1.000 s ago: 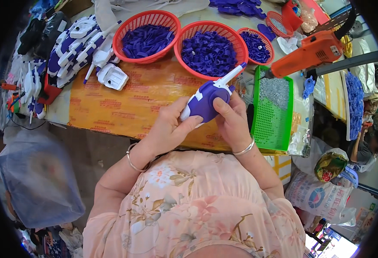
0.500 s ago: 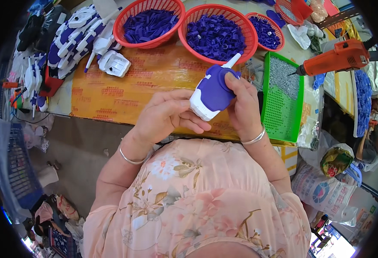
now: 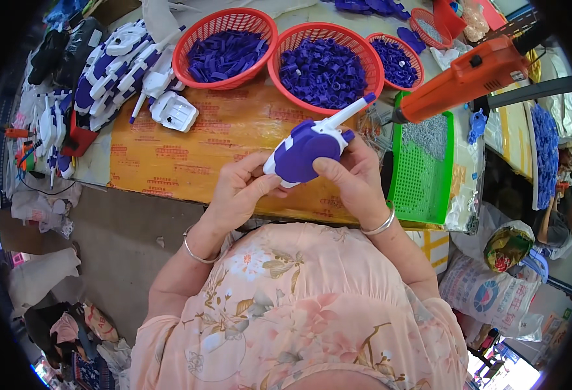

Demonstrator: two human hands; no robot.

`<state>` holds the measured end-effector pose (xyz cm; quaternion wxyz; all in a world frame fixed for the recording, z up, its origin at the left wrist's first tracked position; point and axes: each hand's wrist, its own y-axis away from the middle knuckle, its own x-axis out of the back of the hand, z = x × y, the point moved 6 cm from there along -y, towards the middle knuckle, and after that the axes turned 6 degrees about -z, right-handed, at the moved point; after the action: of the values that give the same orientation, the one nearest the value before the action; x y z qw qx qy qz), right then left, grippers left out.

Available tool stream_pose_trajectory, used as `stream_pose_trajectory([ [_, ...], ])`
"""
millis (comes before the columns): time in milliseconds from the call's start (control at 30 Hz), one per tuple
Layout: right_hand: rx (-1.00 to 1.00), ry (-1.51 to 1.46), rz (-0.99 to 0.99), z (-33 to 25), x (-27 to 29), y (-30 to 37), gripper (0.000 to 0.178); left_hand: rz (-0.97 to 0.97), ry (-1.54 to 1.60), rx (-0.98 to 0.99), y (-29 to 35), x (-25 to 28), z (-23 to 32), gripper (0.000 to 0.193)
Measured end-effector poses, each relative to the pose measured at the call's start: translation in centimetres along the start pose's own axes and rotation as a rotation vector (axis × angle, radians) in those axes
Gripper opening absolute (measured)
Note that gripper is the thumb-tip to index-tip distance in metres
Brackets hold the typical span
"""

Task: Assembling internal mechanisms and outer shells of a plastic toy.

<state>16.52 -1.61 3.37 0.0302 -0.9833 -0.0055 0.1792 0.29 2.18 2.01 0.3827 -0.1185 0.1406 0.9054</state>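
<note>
Both my hands hold a purple-and-white plastic device (image 3: 305, 155) over the table's front edge. It has a flat rounded body and a long white stem tipped in purple, pointing to the upper right. My left hand (image 3: 241, 188) pinches the white end at its lower left. Across the purple face lies the thumb of my right hand (image 3: 356, 179), with the fingers behind the body and partly hidden. Similar purple-and-white devices (image 3: 113, 68) are stacked at the far left. A white open plastic shell (image 3: 175, 112) lies near them.
Red baskets of purple plastic parts stand along the back: one on the left (image 3: 225, 49), a middle one (image 3: 328, 65) and a smaller one (image 3: 398, 60). An orange power screwdriver (image 3: 458, 78) hangs over a green tray (image 3: 419, 195) of small metal screws. Orange-brown tape (image 3: 162, 156) covers the table.
The device has turned in my hands, and its purple-tipped stem now shows in full. My right thumb has moved down onto the purple face. The screwdriver appears lower and further left.
</note>
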Motion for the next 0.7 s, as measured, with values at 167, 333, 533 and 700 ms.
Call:
stream_pose_trajectory([
  [167,-0.025,0.051,-0.028,-0.2,-0.9,0.2,0.039,-0.02,-0.051,0.039,0.6,0.3,-0.8,0.023],
  [333,-0.044,0.084,-0.044,0.0,-0.7,-0.3,0.037,-0.038,-0.036,0.085,0.6,0.5,-1.1,0.022],
  [533,-0.103,0.087,-0.051,0.1,-1.0,-1.0,0.033,0.001,-0.023,0.109,0.9,0.6,-0.7,0.022],
  [700,-0.132,0.089,0.018,0.1,-1.0,-0.6,0.03,0.056,0.017,0.067,1.3,0.2,-0.8,0.02],
])
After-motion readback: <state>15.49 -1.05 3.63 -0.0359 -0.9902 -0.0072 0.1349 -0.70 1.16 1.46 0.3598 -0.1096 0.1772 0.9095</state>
